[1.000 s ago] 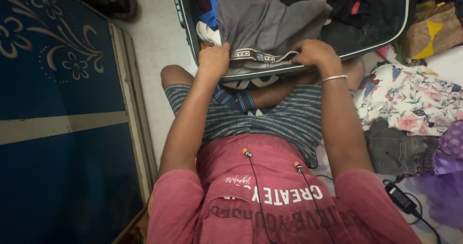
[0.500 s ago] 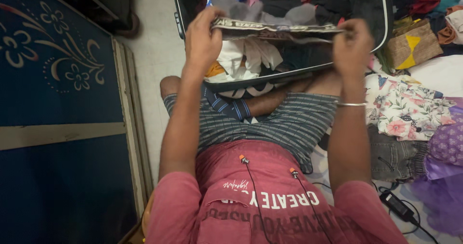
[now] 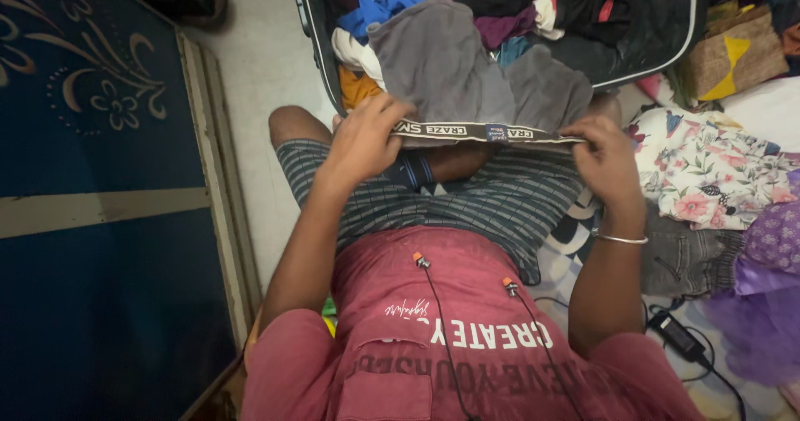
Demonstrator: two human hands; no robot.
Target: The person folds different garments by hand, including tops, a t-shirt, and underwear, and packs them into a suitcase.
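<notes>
Grey boxer briefs (image 3: 467,71), lifted over the open suitcase (image 3: 667,50) a moment ago, now stretch above the lap, waistband pinched by the left hand (image 3: 362,142) and right hand (image 3: 607,161).

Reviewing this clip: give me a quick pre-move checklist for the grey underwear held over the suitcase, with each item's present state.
1. Left hand grips the waistband end: ok.
2. Right hand grips the other end: ok.
3. Waistband stretched flat between the hands: ok.
4. Grey underwear hangs free, no folds bunched: not ok, the fabric lies rumpled over the clothes.
5. Open suitcase has free room for it: cannot tell, clothes are heaped inside.
6. Charger cable is away from the hands: ok.
</notes>
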